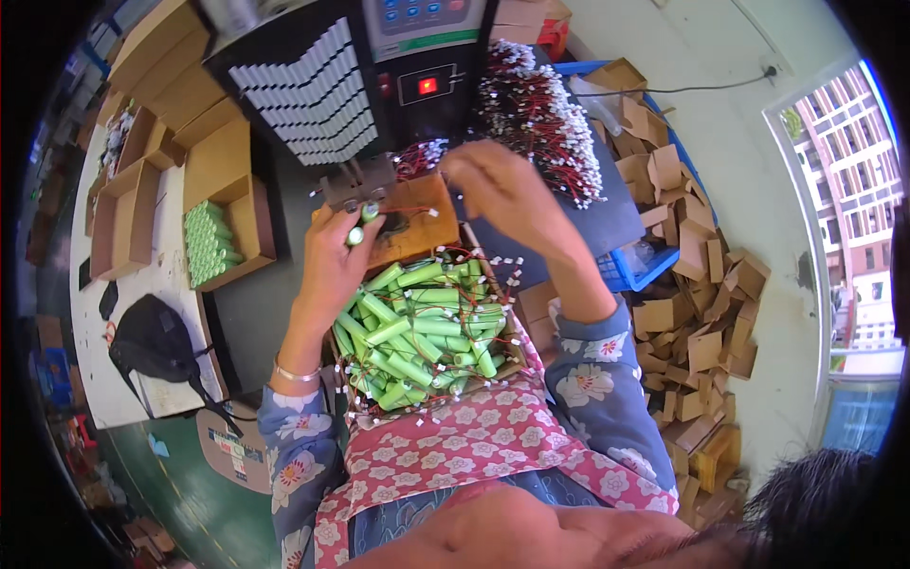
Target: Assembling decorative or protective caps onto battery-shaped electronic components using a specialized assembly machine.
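Observation:
My left hand is closed around two green battery cells, held upright just under the metal electrode tips of a black machine. A thin red wire with a white plug stretches to the right from the cells, over a brown board. My right hand hovers right of the board, close to a small bunch of wires; its fingers are bent and smeared by motion, and any held thing is hidden. Below both hands, a box holds a heap of green cells with wires attached.
Red and black wires with white plugs are piled at the right. Beyond them stands a blue crate with cardboard pieces. To the left are a carton of green cells, an open cardboard box and a black bag.

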`<state>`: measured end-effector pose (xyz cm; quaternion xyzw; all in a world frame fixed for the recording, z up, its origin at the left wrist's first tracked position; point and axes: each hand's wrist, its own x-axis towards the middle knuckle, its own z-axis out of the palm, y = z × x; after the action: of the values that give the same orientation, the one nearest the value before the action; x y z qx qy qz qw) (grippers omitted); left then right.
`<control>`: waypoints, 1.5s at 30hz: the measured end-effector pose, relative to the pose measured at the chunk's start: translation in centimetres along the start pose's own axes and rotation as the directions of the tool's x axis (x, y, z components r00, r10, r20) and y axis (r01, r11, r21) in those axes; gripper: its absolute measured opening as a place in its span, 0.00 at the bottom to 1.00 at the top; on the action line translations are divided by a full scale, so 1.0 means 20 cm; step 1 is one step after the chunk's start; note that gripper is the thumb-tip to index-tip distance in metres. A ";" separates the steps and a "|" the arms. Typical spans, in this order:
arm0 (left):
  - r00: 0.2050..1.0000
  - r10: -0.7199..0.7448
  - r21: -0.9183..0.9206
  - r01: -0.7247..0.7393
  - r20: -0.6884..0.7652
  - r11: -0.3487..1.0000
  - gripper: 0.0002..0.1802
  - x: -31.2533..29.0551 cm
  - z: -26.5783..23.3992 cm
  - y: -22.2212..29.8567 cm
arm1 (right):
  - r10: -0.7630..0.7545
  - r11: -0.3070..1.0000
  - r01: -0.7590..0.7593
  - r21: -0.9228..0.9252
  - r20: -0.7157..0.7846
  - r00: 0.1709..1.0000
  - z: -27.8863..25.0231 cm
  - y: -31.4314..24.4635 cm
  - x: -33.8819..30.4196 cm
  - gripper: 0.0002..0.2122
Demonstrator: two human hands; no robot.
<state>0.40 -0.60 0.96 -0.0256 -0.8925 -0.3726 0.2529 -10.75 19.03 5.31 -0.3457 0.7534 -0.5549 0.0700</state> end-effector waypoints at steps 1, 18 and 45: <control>0.998 -0.057 0.043 0.057 0.017 0.997 0.11 -0.03 -0.03 0.01 | 0.090 0.995 -0.092 -0.025 -0.061 0.994 -0.06 0.02 -0.03 0.09; 0.860 -0.022 -0.039 0.048 0.510 0.998 0.19 -0.12 -0.16 0.33 | -0.107 0.502 -0.076 -0.861 -0.150 0.983 -0.12 0.74 -0.24 0.07; 0.997 0.002 -0.254 -0.021 -0.075 0.967 0.10 0.01 0.00 0.00 | -0.182 0.234 0.013 -0.972 -0.031 0.983 -0.21 0.52 -0.24 0.09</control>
<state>0.12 -0.61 1.04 -0.0490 -0.8273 -0.4832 0.2825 -13.84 26.77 -3.63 -0.3224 0.9146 0.0017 -0.2442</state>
